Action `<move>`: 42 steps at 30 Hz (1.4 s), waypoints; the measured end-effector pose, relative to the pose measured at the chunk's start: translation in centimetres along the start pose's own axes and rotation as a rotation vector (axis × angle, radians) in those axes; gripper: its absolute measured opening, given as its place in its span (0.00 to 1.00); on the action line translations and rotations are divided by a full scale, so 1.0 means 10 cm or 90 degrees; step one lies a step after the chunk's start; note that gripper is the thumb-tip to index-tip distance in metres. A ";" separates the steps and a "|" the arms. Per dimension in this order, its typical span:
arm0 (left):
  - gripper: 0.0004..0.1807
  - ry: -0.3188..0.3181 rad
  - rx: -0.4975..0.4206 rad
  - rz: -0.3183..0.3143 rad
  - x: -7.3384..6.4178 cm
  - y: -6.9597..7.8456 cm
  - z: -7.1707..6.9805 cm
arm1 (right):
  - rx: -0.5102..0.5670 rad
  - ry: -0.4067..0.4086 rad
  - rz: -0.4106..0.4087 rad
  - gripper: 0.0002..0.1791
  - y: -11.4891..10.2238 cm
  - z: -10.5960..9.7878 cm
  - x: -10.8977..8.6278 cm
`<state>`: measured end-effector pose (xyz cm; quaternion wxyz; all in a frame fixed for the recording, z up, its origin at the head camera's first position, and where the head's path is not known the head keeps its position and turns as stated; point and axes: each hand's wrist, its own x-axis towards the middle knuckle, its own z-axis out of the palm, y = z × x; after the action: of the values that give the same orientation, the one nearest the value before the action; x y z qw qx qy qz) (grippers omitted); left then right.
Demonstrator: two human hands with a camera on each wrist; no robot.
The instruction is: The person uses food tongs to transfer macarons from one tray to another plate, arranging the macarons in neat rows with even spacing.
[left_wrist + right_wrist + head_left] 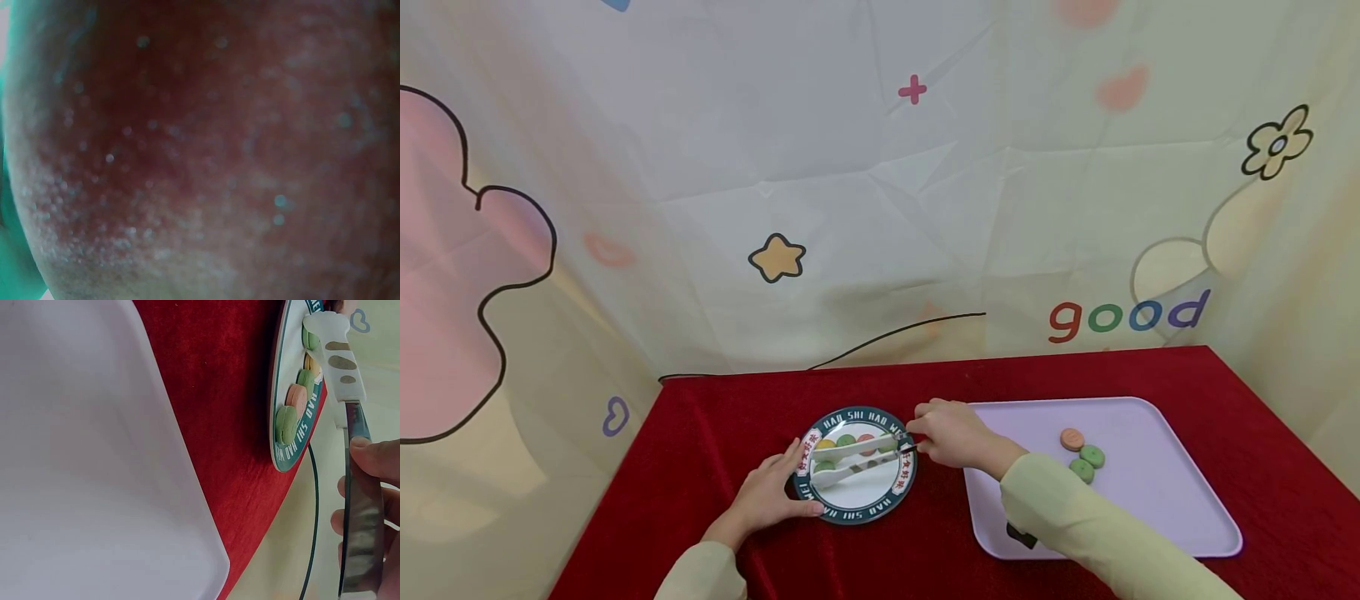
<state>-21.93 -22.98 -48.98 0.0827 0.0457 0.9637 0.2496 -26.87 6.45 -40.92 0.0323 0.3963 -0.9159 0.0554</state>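
A round plate (850, 515) with a dark lettered rim carries several macarons: green (846, 440), yellow (825, 445) and pink (297, 399). At its left edge my left hand (766, 493) touches the rim, thumb and fingers spread apart. My right hand (953, 435) grips metal food tongs (365, 531) with white tips, held over the plate from its right side. The tips (853, 473) lie near the green macaron on the plate's left; I cannot tell whether they touch it. Blurred close skin fills the left wrist view.
A lilac tray (1157, 517) lies to the right, under the right forearm. On it are a pink macaron (1072, 439) and two green macarons (1086, 463). A dark object (1021, 535) shows beside the right sleeve. Red cloth (925, 542) covers the table; a printed curtain (850, 167) hangs behind.
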 end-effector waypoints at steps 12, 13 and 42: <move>0.59 -0.004 0.005 -0.007 0.01 -0.01 0.01 | -0.001 -0.002 -0.003 0.14 0.02 0.02 -0.02; 0.59 -0.004 0.005 -0.007 0.02 -0.02 0.02 | -0.001 -0.001 -0.004 0.14 0.02 0.02 -0.02; 0.59 0.001 0.006 0.000 0.02 -0.01 0.03 | -0.013 0.020 -0.033 0.14 0.11 0.00 -0.16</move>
<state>-22.05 -22.91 -49.29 0.0818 0.0458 0.9649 0.2452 -26.58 8.37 -41.16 0.0525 0.4188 -0.9051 0.0515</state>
